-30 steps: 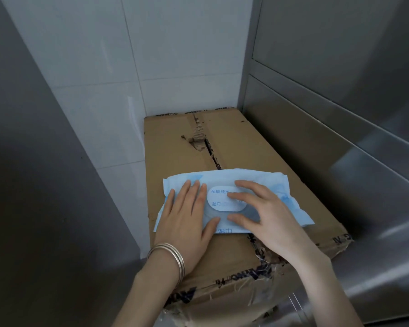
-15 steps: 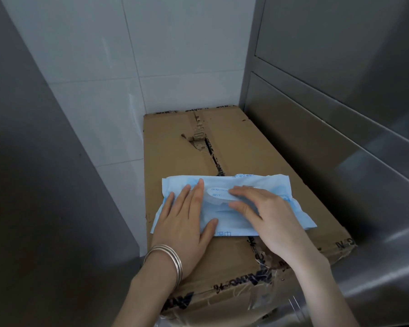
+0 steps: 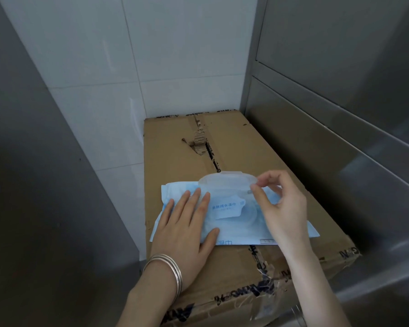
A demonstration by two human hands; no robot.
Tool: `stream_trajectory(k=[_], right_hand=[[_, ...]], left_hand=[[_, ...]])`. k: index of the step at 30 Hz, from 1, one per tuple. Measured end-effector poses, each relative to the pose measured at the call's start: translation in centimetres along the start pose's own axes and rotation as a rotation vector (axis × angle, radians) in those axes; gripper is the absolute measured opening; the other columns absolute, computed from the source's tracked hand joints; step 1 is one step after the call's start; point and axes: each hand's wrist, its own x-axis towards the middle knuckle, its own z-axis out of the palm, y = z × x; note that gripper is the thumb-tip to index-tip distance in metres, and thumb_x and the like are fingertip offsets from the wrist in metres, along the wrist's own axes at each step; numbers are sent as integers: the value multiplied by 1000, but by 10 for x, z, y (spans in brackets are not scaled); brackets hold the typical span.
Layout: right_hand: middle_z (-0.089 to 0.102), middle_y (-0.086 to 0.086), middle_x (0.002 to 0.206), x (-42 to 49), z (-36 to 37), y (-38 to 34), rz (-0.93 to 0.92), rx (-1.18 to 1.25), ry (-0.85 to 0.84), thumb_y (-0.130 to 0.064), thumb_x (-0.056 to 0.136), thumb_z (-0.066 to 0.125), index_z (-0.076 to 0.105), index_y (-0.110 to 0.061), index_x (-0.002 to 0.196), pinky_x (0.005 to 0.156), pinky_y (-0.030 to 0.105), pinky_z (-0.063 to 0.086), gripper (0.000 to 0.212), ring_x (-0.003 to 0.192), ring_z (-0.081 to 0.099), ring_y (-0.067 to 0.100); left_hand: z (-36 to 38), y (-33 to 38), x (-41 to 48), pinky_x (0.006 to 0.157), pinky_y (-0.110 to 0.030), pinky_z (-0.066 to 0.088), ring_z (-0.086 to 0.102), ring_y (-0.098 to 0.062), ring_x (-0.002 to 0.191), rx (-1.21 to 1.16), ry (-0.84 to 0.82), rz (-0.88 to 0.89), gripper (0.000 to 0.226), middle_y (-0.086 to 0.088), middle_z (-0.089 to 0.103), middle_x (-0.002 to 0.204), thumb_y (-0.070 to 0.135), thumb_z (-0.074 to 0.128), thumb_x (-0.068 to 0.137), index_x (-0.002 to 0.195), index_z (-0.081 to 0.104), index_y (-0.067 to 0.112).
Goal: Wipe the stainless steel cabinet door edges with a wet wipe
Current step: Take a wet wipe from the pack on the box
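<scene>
Fingers (image 3: 195, 197) of the left hand (image 3: 182, 232) were laid flat on the one soft blue wet-wipe pack (image 3: 236, 225), atop the single brown cardboard box (image 3: 234, 138). Its one clear plastic lid (image 3: 224, 181), shut a second earlier, was raised, pinched by the right hand (image 3: 283, 208), so a wipe could be drawn for the grey steel cabinet door (image 3: 328, 161) at right.
</scene>
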Motion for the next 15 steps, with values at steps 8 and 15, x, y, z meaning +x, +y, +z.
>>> stream_trajectory(k=[8,15], right_hand=[[47,-12,137,-3,11,6,-105,-294,-308,-14,88,62,56,-25,120,106,21,25,34,130,36,2],[60,-6,119,-4,9,10,16,-260,-227,12,87,43,37,-34,65,75,-7,31,51,108,52,4]], left_hand=[[-2,0,-1,106,-27,-29,-31,-5,136,-55,-6,2,66,22,-37,142,64,-14,71,131,-29,41],[-4,1,-1,104,-28,-31,-22,-9,144,-29,-50,-28,65,14,-18,157,65,-20,67,125,-36,42]])
